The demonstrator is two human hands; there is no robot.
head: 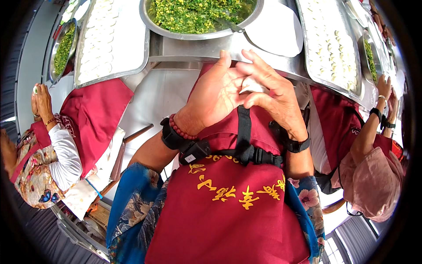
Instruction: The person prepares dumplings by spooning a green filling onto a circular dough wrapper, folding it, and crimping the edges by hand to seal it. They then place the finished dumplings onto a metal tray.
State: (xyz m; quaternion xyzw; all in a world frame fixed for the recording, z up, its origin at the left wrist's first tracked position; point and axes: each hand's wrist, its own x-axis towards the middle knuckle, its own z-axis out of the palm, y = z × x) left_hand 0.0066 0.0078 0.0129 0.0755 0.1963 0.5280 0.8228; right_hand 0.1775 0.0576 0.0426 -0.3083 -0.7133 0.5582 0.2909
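My right hand [275, 95] has its thumb and fingers around a small white dumpling [253, 85], held above the maroon apron. Close beside it, my left hand [211, 89] is turned palm up with its fingers spread toward the dumpling; nothing seems gripped in it. Beyond both hands, a large steel bowl [184, 35] holds chopped green and yellow filling [197, 15]. A flat metal utensil [232, 25] leans on the bowl's near rim, its blade end in the filling. White round sheets, perhaps wrappers [275, 29], lie right of the bowl.
Trays with rows of white dumplings stand left [115, 71] and right [333, 87]. Smaller bowls of filling are at far left [74, 44] and far right [366, 43]. A person [52, 155] sits on the left, others [369, 178] on the right. The metal table edge [178, 59] runs ahead.
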